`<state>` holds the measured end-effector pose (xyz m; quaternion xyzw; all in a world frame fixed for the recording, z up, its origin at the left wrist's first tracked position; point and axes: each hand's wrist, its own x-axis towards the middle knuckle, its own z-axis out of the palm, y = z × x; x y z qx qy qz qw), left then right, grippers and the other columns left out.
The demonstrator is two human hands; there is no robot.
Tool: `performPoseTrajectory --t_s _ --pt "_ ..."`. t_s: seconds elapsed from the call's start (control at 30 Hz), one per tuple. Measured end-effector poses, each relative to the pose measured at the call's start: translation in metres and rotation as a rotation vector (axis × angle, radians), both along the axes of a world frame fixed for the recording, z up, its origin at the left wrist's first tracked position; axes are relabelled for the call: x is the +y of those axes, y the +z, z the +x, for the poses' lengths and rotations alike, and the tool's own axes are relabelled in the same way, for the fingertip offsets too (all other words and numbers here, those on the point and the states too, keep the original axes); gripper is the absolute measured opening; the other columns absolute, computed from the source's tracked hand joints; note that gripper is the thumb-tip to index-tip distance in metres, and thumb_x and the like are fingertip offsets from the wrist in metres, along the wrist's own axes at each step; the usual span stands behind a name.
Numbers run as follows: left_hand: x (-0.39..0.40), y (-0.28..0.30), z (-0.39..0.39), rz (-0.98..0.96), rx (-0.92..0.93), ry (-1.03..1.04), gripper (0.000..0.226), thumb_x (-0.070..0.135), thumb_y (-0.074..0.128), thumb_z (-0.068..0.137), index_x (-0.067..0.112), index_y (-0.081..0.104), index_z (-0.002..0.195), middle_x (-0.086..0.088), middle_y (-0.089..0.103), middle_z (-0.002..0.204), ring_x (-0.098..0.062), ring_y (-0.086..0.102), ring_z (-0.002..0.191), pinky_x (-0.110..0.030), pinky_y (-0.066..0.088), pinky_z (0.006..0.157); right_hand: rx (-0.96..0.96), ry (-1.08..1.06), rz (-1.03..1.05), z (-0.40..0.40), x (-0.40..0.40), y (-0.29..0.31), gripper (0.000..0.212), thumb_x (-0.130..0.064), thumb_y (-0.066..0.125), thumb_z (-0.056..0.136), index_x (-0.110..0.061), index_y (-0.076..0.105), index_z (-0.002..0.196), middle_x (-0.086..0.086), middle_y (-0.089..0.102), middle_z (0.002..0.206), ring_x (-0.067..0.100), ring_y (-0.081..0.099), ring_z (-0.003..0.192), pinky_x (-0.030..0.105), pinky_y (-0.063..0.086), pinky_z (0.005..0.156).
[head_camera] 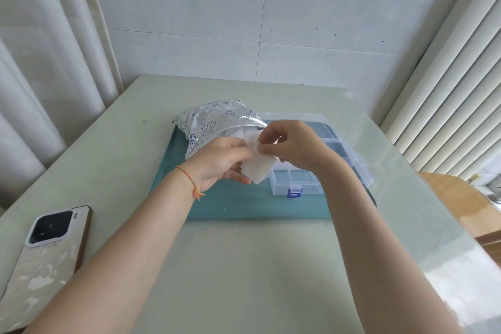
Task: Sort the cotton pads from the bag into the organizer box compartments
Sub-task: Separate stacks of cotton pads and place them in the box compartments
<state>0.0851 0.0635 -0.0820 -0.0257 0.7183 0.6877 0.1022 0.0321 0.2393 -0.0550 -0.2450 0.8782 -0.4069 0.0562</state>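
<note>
Head view: left hand (pixel 219 160) grips a stack of cotton pads (pixel 257 168) just left of the box (pixel 339 149), right hand (pixel 290 144) pinching the top pad, nearer the compartments.

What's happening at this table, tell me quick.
A person is sorting cotton pads. The left hand holds a small stack of cotton pads while the right hand pinches the top one. The printed bag lies open behind them, and the clear organizer box sits open on the blue mat.
</note>
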Motion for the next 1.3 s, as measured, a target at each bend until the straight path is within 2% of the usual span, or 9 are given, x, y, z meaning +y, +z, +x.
performPoseTrajectory --t_s 0.1,0.2,0.33,0.43,0.53,0.63,0.8,1.07,1.3 --pt "-0.002 -0.004 0.001 -0.109 0.066 -0.013 0.017 -0.004 0.060 0.091 0.010 0.066 0.098 -0.008 0.069 0.088 -0.015 0.065 0.069 -0.029 0.059 0.060 0.103 -0.054 0.031 -0.003 -0.001 -0.003 0.014 -0.021 0.073 0.084 -0.029 0.068 0.094 -0.007 0.058 0.084 -0.003 0.047 0.053 0.018 0.040 0.062" --pt "-0.002 -0.004 0.002 -0.185 0.084 -0.018 0.022 -0.003 0.061 0.091 0.018 0.066 0.097 -0.011 0.071 0.098 -0.020 0.066 0.077 -0.027 0.057 0.055 0.174 -0.073 0.102 -0.004 0.001 -0.001 0.025 -0.024 0.068 0.089 -0.035 0.065 0.112 -0.010 0.046 0.094 -0.003 0.049 0.069 0.011 0.036 0.066" --pt "-0.002 -0.004 0.001 -0.223 0.076 -0.026 0.024 -0.004 0.060 0.091 0.020 0.064 0.095 -0.008 0.070 0.092 -0.016 0.066 0.073 -0.026 0.057 0.056 0.173 -0.035 0.212 -0.002 -0.001 -0.001 0.006 -0.030 0.066 0.091 -0.029 0.068 0.097 -0.002 0.051 0.096 0.008 0.051 0.076 0.020 0.038 0.066" --pt "-0.004 -0.005 -0.001 -0.228 0.065 0.041 0.023 -0.004 0.060 0.091 0.012 0.063 0.107 -0.013 0.068 0.100 -0.020 0.065 0.074 -0.026 0.058 0.057 0.224 -0.145 0.210 -0.004 0.000 0.001 0.007 -0.027 0.064 0.091 -0.021 0.068 0.089 -0.001 0.057 0.082 0.012 0.049 0.070 0.023 0.038 0.059" --pt "-0.003 -0.003 -0.004 -0.138 0.091 0.215 0.029 -0.005 0.059 0.090 0.003 0.064 0.117 -0.012 0.066 0.104 -0.024 0.066 0.074 -0.028 0.060 0.059 0.085 -0.298 -0.138 -0.003 0.006 0.010 0.008 -0.019 0.064 0.091 -0.014 0.065 0.085 -0.005 0.058 0.067 0.009 0.043 0.052 0.018 0.036 0.049" --pt "0.001 0.002 -0.005 0.002 0.152 0.325 0.025 -0.008 0.054 0.090 0.008 0.068 0.103 -0.014 0.070 0.101 -0.023 0.069 0.076 -0.029 0.060 0.063 -0.310 -0.134 -0.521 0.005 0.007 0.019 0.015 -0.013 0.064 0.092 -0.007 0.060 0.079 0.002 0.065 0.068 0.018 0.037 0.045 0.024 0.028 0.046" --pt "0.004 0.012 0.000 0.154 0.180 0.274 0.028 -0.008 0.050 0.092 0.004 0.066 0.112 -0.015 0.074 0.099 -0.026 0.073 0.086 -0.029 0.059 0.071 -0.253 -0.115 -0.305 0.015 -0.005 0.018 0.018 -0.019 0.065 0.092 -0.004 0.066 0.083 0.001 0.072 0.073 0.016 0.042 0.041 0.021 0.033 0.044" --pt "0.005 0.017 0.001 0.245 0.137 0.238 0.023 0.004 0.049 0.098 -0.002 0.064 0.114 -0.027 0.069 0.106 -0.036 0.071 0.094 -0.034 0.060 0.075 -0.098 -0.222 -0.238 0.012 -0.013 0.012 0.017 -0.020 0.076 0.083 -0.012 0.063 0.076 -0.001 0.067 0.064 0.014 0.046 0.042 0.017 0.035 0.042" --pt "0.006 0.016 0.004 0.201 0.143 0.198 0.025 -0.006 0.045 0.097 0.001 0.065 0.111 -0.022 0.068 0.105 -0.027 0.069 0.085 -0.031 0.061 0.073 -0.118 -0.239 -0.272 0.006 -0.015 0.006 0.012 -0.023 0.072 0.088 -0.016 0.064 0.093 -0.002 0.064 0.086 0.014 0.056 0.075 0.021 0.040 0.062"
